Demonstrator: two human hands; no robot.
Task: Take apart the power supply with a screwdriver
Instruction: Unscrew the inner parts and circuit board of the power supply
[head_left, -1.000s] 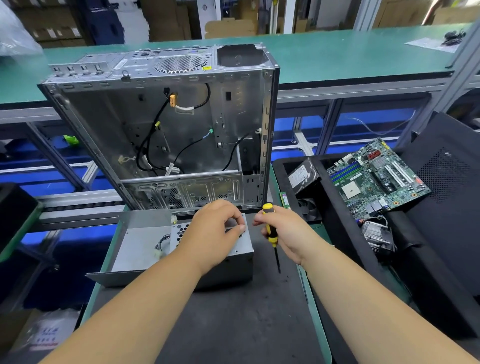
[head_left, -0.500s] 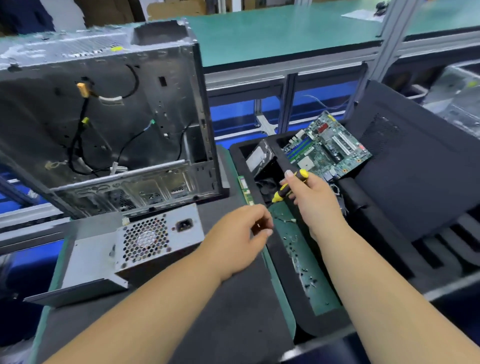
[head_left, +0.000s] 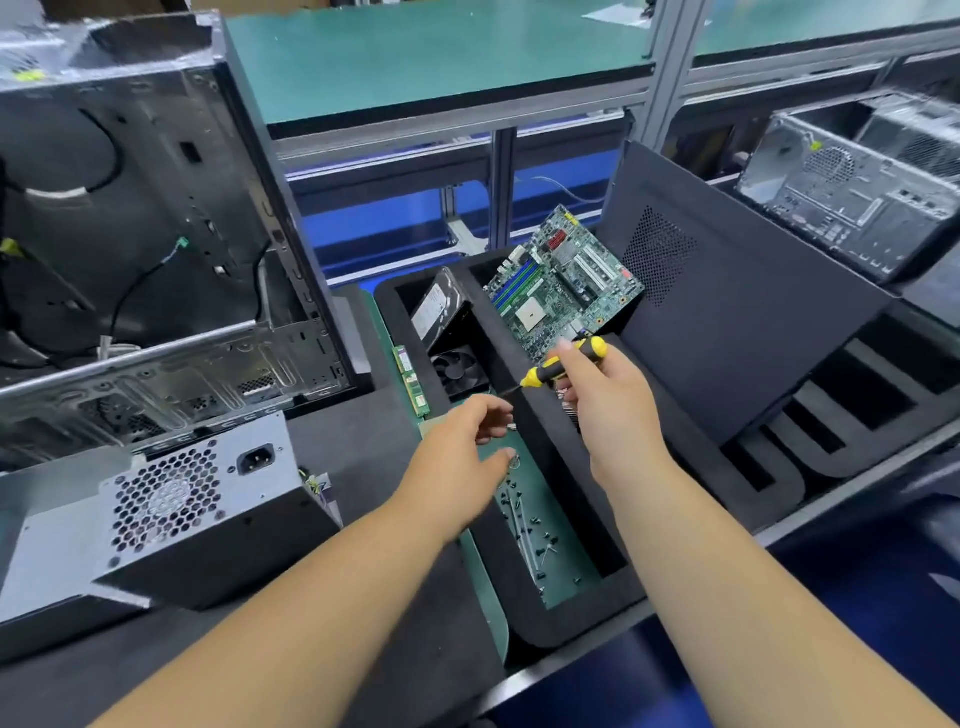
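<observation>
The grey power supply (head_left: 197, 514) lies at the left on the dark mat, its honeycomb fan grille and power socket facing me. My left hand (head_left: 457, 457) hovers to its right over the green-floored compartment (head_left: 558, 561) of a black foam tray, fingers loosely spread, with a small screw (head_left: 512, 427) just off the fingertips. Above the tray, my right hand (head_left: 608, 410) grips a yellow-and-black screwdriver (head_left: 563, 364), its tip pointing left toward my left hand. Neither hand touches the power supply.
An open metal computer case (head_left: 156, 234) stands behind the power supply. The foam tray holds several loose screws (head_left: 524, 519), a motherboard (head_left: 561, 280), a hard drive (head_left: 439, 309), a fan (head_left: 460, 371) and memory sticks (head_left: 413, 384). A black side panel (head_left: 727, 312) leans at right; another case (head_left: 852, 182) stands beyond.
My view swung right. My left hand left the power supply, moved over the screw compartment and spread its fingers. My right hand carried the screwdriver right, over the tray.
</observation>
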